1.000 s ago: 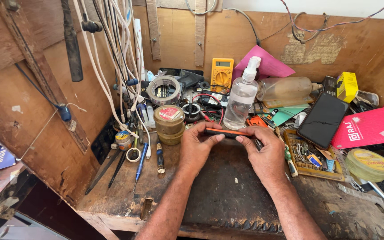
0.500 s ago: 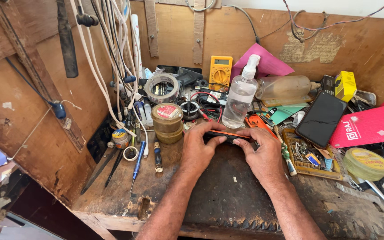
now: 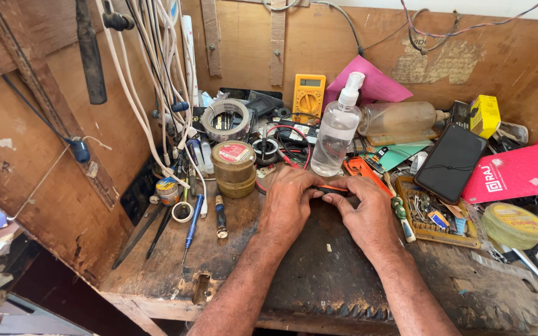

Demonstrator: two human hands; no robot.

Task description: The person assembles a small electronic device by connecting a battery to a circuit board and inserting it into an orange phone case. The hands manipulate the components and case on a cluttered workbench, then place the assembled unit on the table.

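Both my hands rest on a dark worn mat (image 3: 319,267) on a cluttered wooden workbench. My left hand (image 3: 289,205) and my right hand (image 3: 365,214) together pinch a small thin dark object with an orange edge (image 3: 331,188), held flat between the fingertips just above the mat. Most of that object is hidden by my fingers, so its kind is unclear. A clear pump bottle (image 3: 337,127) stands just behind my hands.
Stacked round tins (image 3: 234,167) stand left of my hands, with screwdrivers (image 3: 191,227) and a tape roll (image 3: 225,119) nearby. A yellow multimeter (image 3: 308,94) is at the back. A black phone (image 3: 451,162), red box (image 3: 518,171), small parts tray (image 3: 434,214) and yellow tin (image 3: 513,224) crowd the right. Cables (image 3: 157,81) hang at left.
My hands have stayed on the small object, shifting only slightly toward me. The view has tilted a little.
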